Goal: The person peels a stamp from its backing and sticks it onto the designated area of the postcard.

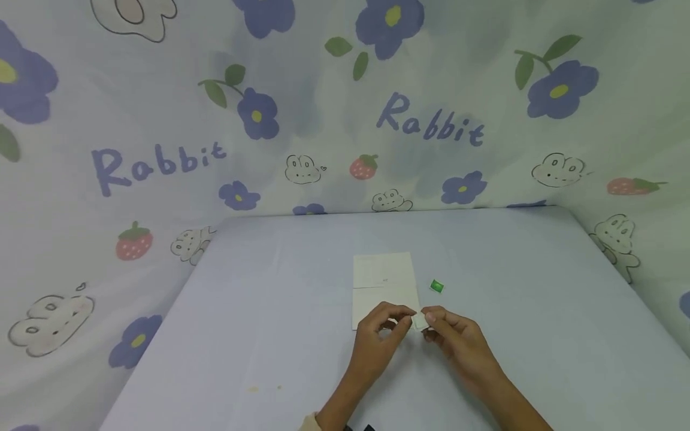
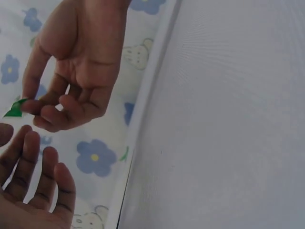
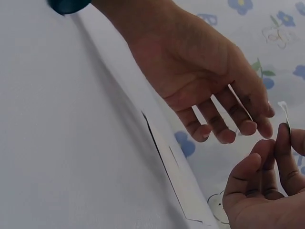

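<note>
Thumb and fingers of my right hand (image 1: 458,344) pinch a small stamp (image 1: 419,321), its white back toward the head camera. Its green face (image 2: 15,109) shows in the left wrist view, and in the right wrist view it appears nearly edge-on. My left hand (image 1: 377,338) has its thumb and forefinger right at the stamp's left edge. In the right wrist view, the left fingers (image 3: 221,133) are loosely bent and spread, with nothing visible between them. Both hands are over the near edge of a white sheet of paper (image 1: 381,272), covering its lower right part.
Another green stamp (image 1: 436,286) with a pale border lies right of the paper. The white table (image 1: 259,299) reaches back to a curtain (image 1: 323,108) printed with flowers and rabbits. Two small yellowish marks (image 1: 253,389) show near the table's front left.
</note>
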Action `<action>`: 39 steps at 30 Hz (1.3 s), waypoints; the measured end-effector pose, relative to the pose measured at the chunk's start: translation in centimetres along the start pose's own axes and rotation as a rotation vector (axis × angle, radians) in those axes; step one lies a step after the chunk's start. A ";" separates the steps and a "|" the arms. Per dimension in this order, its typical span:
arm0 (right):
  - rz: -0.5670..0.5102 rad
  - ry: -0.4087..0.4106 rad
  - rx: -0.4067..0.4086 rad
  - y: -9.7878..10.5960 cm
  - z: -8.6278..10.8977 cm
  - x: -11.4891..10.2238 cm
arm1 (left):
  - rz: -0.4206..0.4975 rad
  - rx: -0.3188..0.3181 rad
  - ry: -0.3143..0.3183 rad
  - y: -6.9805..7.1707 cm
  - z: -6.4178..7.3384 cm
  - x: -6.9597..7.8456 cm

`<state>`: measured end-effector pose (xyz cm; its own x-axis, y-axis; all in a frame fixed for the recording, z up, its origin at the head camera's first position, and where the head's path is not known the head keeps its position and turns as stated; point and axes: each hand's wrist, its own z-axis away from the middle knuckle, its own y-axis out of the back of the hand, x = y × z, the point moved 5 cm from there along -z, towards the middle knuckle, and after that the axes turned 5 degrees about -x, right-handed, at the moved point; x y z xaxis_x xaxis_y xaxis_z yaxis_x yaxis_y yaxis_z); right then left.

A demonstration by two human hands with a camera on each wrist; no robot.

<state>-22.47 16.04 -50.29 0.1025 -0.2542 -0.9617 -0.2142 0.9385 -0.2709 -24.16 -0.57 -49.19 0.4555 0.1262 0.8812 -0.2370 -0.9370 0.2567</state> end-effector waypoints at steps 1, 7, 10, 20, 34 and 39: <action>0.013 0.015 0.002 0.0 -0.1 -0.1 | 0.016 -0.001 0.017 0.0 0.0 0.0; 0.114 0.061 0.051 0.2 -0.2 0.1 | 0.064 -0.015 0.073 0.1 0.0 0.9; 0.174 0.077 0.082 0.2 -0.3 0.1 | 0.053 -0.018 0.055 0.4 -0.2 2.4; 0.535 0.566 0.165 -0.5 0.6 -1.5 | 0.033 0.041 0.038 1.1 0.0 3.9; 0.792 0.822 0.168 -1.4 0.9 -1.5 | -0.015 0.066 -0.023 1.0 0.0 3.8; 0.795 0.790 0.184 -2.7 1.7 -3.3 | -0.037 0.064 -0.055 0.7 0.1 2.5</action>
<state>-20.62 14.73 -46.34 -0.6540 0.4138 -0.6332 0.2076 0.9031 0.3758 -23.12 -0.93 -46.84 0.5094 0.1450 0.8482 -0.1644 -0.9512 0.2613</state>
